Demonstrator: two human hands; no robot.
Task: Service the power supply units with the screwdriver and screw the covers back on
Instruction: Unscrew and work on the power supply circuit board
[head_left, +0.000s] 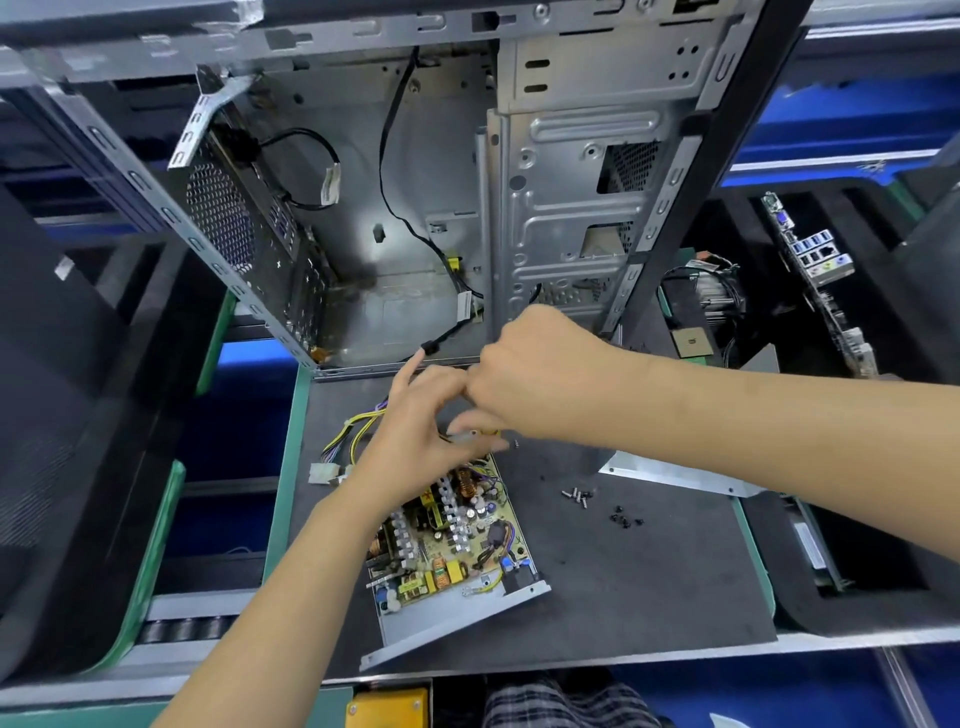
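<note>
1. The power supply unit lies open in the lower middle of the frame on the dark desk, its circuit board bare and its metal tray tilted toward the lower right.
2. Both hands meet at the unit's far end, just above centre. The left hand has its fingers loosely spread, with the fingertips pressing down at the board's far edge. The right hand is curled into a fist, probably round the screwdriver; the tool itself is hidden, apart from a blurred yellow bit under the fist.
3. A judgement for this step: keep the left fingertips steadying the unit and clear of the tip, hold the driver upright over the screw, and press before turning so it does not slip onto components.
4. The yellow and purple wire bundle trails to the left of the hands; keep it out of the way.
5. Loose screws lie right of the unit, near a metal cover under the right forearm.
6. An open computer case fills the upper frame.
</note>
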